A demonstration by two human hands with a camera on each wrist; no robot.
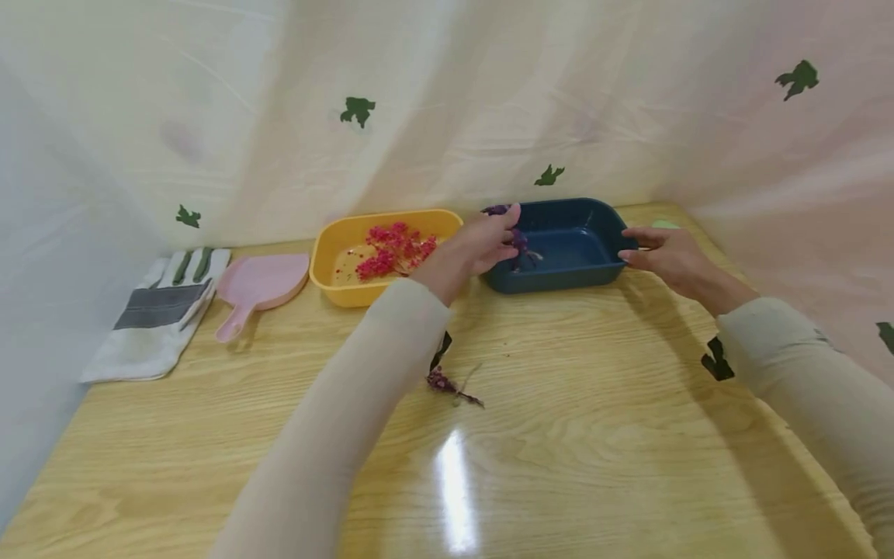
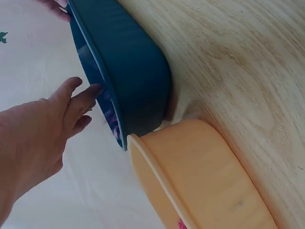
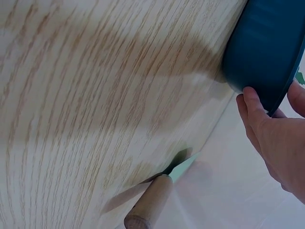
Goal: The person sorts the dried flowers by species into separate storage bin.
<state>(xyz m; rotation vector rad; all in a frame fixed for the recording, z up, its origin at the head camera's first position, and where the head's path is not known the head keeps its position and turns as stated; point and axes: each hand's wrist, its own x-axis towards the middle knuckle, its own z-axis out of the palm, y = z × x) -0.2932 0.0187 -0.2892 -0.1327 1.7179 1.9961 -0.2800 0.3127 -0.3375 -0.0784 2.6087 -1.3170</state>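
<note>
A dark blue tub stands against the curtain at the back of the table. Over its left end hovers my left hand, fingers loosely bent and nothing seen held between them. Just beneath those fingers, a dried purple flower sprig lies inside the tub. My right hand grips the tub's right end, thumb by the rim and fingers against the outer wall, as the right wrist view shows. Another purple sprig lies on the table, partly hidden by my left sleeve.
Touching or nearly touching the blue tub on its left is a yellow tub holding red dried flowers. Further left lie a pink dustpan and work gloves. A wooden-handled tool with a pale green blade lies near the right edge.
</note>
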